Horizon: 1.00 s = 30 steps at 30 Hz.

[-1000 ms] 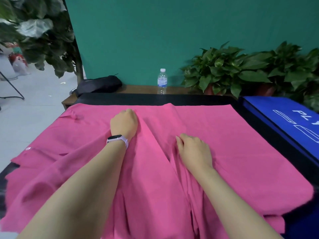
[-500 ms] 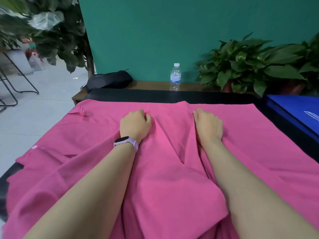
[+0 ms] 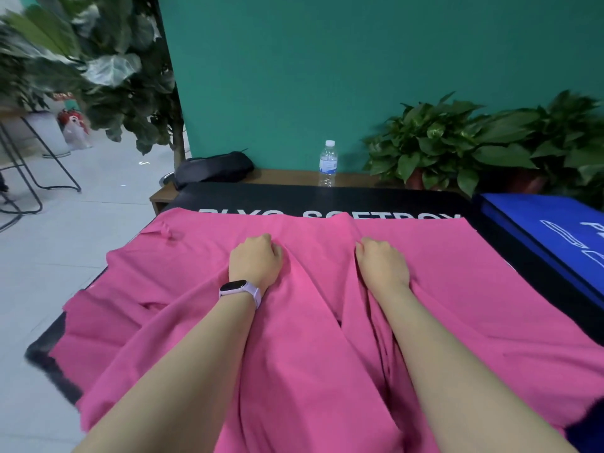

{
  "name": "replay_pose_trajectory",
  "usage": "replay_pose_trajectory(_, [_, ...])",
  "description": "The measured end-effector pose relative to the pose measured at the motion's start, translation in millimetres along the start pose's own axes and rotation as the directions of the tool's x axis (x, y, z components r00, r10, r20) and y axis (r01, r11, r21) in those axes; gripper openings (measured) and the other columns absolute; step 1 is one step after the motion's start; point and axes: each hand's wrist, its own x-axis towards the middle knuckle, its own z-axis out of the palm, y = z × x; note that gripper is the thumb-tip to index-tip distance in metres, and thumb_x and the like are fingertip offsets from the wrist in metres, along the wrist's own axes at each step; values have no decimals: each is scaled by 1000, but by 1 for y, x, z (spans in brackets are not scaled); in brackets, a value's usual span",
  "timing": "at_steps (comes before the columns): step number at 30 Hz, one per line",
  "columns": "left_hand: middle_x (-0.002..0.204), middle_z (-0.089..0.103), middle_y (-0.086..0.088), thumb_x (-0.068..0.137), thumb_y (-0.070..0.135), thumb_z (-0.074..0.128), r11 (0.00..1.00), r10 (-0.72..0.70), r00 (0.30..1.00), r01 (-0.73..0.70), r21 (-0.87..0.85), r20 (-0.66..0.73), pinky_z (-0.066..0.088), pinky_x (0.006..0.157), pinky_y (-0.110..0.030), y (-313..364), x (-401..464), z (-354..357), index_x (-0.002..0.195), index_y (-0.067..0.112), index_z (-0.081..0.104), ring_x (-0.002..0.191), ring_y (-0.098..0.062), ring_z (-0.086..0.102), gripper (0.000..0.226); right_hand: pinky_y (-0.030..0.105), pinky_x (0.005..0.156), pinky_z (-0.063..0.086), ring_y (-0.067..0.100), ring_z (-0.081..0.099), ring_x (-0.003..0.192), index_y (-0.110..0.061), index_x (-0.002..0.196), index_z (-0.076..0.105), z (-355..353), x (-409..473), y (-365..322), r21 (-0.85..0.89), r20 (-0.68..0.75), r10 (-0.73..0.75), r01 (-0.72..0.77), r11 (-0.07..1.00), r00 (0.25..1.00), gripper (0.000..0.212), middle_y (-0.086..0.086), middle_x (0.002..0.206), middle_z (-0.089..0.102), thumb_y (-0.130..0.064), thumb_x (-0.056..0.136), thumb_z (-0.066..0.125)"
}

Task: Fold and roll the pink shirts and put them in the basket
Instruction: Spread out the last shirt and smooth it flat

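Hands, left and right, each grip a fold of pink shirt; water bottle beyond

Head view looks forward, down over table

The pink shirt is soft matt cloth, creased into long folds, and it lies on a black mat with a dull, smooth face and white lettering. Behind it a clear glossy plastic bottle stands on a brown wooden ledge, beside a matt black fabric pouch. The blue mat looks smooth with a slight sheen.
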Motion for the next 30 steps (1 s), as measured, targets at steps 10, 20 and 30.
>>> replay_pose_trajectory(10, [73,62,-10,96,30,43,999,27,999,-26,27,-36,32,58,-34,-10,-76,-30,75,15,48,66,-35,55,26,38,63,36,38,64,80,-12,92,65,-27,-78,2,26,-17,8,-8,1000,1000,34,15,87,70,-33,104,41])
replay_pose_trajectory(20, [79,50,-5,83,-1,42,994,-35,999,34,108,5,28,57,-34,28,-46,-75,100,16,41,68,-31,49,24,39,63,32,40,65,80,-13,94,63,-40,-88,-4,47,-73,-55,58,997,996,32,15,86,71,-36,105,44])
replay_pose_trajectory(30, [109,52,-15,88,-1,41,984,74,988,-50,173,-134,33,62,-39,47,37,-69,113,9,47,90,-35,56,28,39,63,30,40,62,80,-22,81,50,-36,-83,2,140,1,-54,53,989,999,31,13,84,69,-38,105,41])
